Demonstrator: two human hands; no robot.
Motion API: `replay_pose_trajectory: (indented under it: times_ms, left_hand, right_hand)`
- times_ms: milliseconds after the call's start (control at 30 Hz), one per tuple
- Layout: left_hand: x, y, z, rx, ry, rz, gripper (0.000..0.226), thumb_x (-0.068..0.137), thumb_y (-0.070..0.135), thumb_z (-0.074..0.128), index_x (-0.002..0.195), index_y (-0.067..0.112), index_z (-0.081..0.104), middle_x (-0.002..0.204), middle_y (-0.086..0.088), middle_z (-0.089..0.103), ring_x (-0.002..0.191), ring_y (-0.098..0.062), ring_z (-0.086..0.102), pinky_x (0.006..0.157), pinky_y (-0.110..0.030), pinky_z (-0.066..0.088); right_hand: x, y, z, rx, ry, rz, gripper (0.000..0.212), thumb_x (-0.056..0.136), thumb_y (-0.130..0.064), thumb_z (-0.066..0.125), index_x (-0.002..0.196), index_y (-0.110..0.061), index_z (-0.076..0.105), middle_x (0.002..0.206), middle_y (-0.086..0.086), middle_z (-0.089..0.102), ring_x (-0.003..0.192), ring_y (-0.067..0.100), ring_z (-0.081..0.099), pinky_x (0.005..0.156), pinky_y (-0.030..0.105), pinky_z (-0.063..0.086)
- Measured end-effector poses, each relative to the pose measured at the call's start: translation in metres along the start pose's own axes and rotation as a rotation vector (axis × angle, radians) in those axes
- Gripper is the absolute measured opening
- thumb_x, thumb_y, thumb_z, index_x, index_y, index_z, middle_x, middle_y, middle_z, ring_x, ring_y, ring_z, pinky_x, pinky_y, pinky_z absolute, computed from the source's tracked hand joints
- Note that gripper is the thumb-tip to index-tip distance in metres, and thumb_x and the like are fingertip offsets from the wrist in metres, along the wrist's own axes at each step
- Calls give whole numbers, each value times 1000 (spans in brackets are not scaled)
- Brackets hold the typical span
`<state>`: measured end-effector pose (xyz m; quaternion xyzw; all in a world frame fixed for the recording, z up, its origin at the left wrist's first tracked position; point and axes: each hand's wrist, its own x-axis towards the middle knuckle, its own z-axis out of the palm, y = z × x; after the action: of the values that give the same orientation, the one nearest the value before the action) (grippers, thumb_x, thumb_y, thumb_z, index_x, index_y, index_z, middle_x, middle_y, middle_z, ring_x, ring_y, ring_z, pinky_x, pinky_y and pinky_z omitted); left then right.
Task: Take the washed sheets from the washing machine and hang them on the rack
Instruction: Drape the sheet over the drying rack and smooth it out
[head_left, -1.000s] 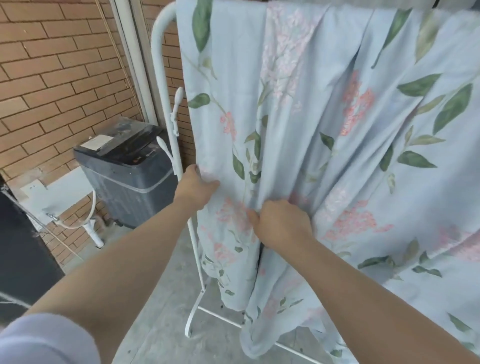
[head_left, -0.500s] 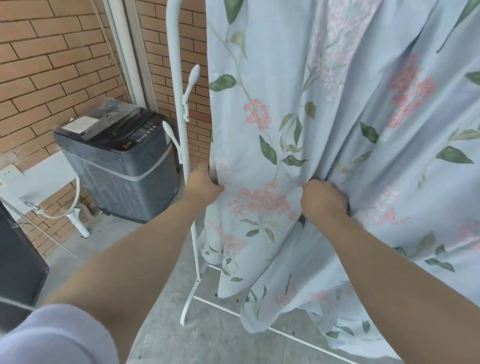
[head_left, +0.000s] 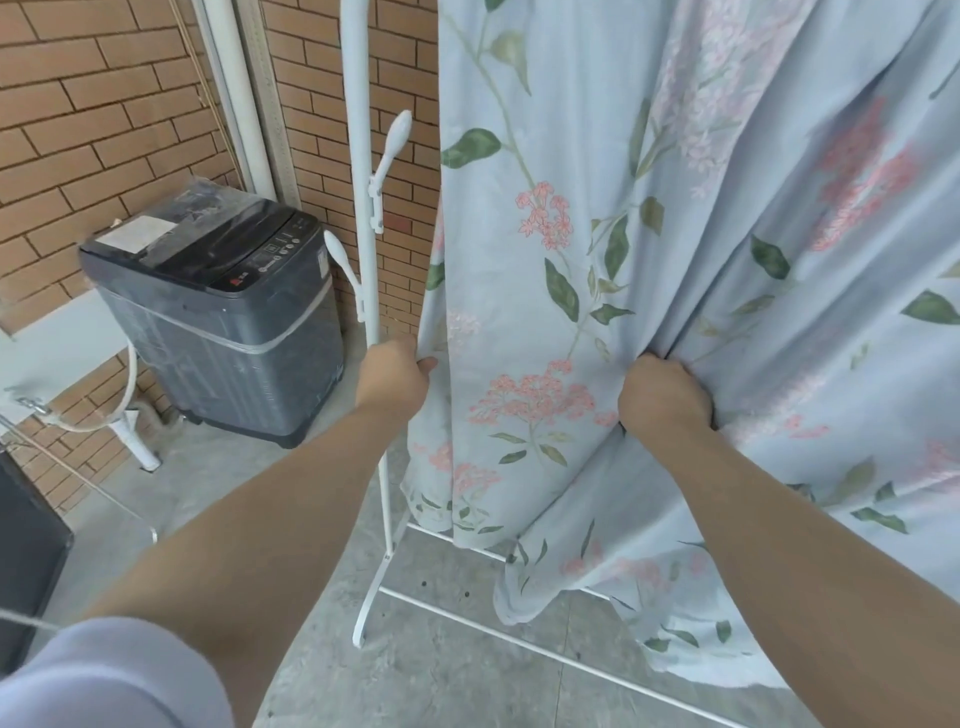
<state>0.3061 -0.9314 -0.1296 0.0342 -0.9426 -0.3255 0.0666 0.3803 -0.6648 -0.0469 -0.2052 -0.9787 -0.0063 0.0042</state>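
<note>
A pale blue sheet (head_left: 649, 218) printed with pink flowers and green leaves hangs over the white rack (head_left: 358, 156), whose top bar is out of view. My left hand (head_left: 393, 378) pinches the sheet's left edge beside the rack's upright post. My right hand (head_left: 662, 397) grips a bunched fold of the sheet further right at the same height. Between my hands the cloth hangs nearly flat. The dark grey washing machine (head_left: 223, 317), lid shut, stands at the back left against the brick wall.
The rack's white foot and bottom bar (head_left: 467, 626) lie on the grey concrete floor. Two white hooks (head_left: 387, 156) stick out from the post. A white hose (head_left: 127, 410) runs beside the washer. A dark object (head_left: 26, 545) stands at the left edge.
My hands have moved apart, spreading the sheet's left part flatter. The right hand went right with its fold; the left stayed at the edge by the post. The view has shifted.
</note>
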Motion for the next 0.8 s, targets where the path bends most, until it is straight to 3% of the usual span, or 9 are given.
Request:
replay_pose_trajectory:
  times_ms: [100, 167, 267, 367, 433, 567, 800]
  left_hand:
    - [1, -9, 8, -12, 10, -31, 41, 100, 26, 58, 66, 15, 36, 66, -4, 44, 65, -26, 48, 52, -30, 33]
    - [1, -13, 14, 2, 18, -18, 28, 98, 18, 55, 75, 10, 41, 70, -6, 46, 70, -32, 52, 51, -30, 32]
    - [0, -14, 25, 59, -2, -14, 12, 96, 6, 47, 86, 11, 44, 80, -15, 56, 82, -42, 60, 59, -37, 42]
    - [-3, -21, 35, -15, 9, 22, 19, 93, 2, 46, 76, 11, 45, 91, -23, 67, 100, -43, 63, 71, -44, 53]
    - [0, -34, 47, -70, 1, 44, 26, 92, 3, 48, 68, 11, 44, 82, -20, 65, 108, -42, 62, 73, -43, 53]
    - [-1, -59, 67, -34, -93, -22, 27, 93, 8, 50, 66, 11, 45, 64, -14, 52, 72, -41, 57, 58, -35, 39]
    - [-5, -76, 82, 26, -207, -165, 27, 91, 8, 49, 64, 11, 52, 71, -14, 58, 69, -33, 52, 61, -33, 40]
  right_hand:
    - [1, -2, 4, 22, 0, -2, 27, 93, -8, 48, 118, -7, 59, 126, 17, 61, 122, 33, 55, 87, 41, 51]
    - [1, -3, 9, 42, -4, -13, 27, 92, -9, 46, 116, -10, 59, 122, 16, 61, 121, 34, 54, 84, 42, 51]
    - [-2, -5, 20, -5, -15, -83, 28, 97, -18, 42, 121, -14, 56, 122, 13, 60, 119, 36, 55, 72, 42, 45]
    - [-8, -2, 27, -77, 17, -145, 33, 102, -22, 34, 129, -11, 49, 133, 11, 53, 109, 36, 60, 64, 39, 40]
    - [-18, -1, 24, -15, 88, -129, 37, 105, -27, 27, 132, -8, 44, 135, 12, 51, 103, 37, 62, 64, 38, 38]
    - [-38, 0, 10, 228, 282, -58, 34, 108, -37, 27, 112, -8, 44, 116, 15, 60, 88, 43, 63, 65, 39, 33]
    - [-41, -2, -17, 492, 411, -12, 24, 108, -40, 23, 100, -20, 34, 99, 22, 66, 82, 45, 58, 66, 39, 32]
